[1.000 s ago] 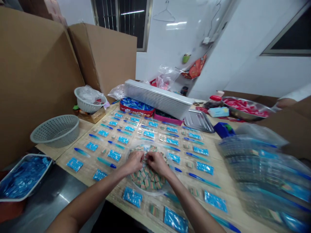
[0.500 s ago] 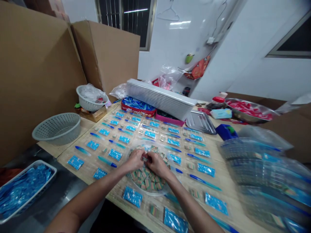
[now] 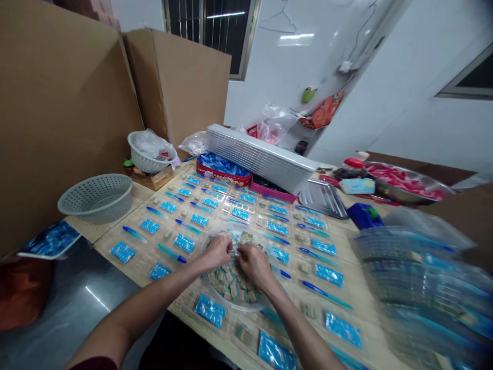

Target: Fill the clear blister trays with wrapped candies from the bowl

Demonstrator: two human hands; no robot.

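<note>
Both hands are over a clear round bowl [image 3: 242, 310] heaped with small striped blocks [image 3: 231, 282], which look like erasers in green, pink and cream. My left hand [image 3: 220, 251] is at the bowl's left side, fingers pinched. Close beside it, my right hand [image 3: 252, 259] also has its fingers closed, its tips near the left fingertips. Whatever lies between the fingers is too small and hidden to make out. Around the bowl lie rows of clear plastic trays holding a blue pen [image 3: 326, 294], a blue patterned packet [image 3: 210, 310] and a striped block [image 3: 244, 334].
A blurred stack of filled clear trays [image 3: 419, 282] stands at the right. Behind are a long stack of clear trays [image 3: 262, 154], a red tin [image 3: 223, 176] of blue pieces and a metal tray [image 3: 323, 198]. A grey basket [image 3: 96, 198] sits at the left, near cardboard boxes [image 3: 192, 87].
My fingertips have drawn slightly apart over the bowl. The view has shifted, so the background sits further right. The container of blue wrappers at the lower left now appears higher, partly behind the table.
</note>
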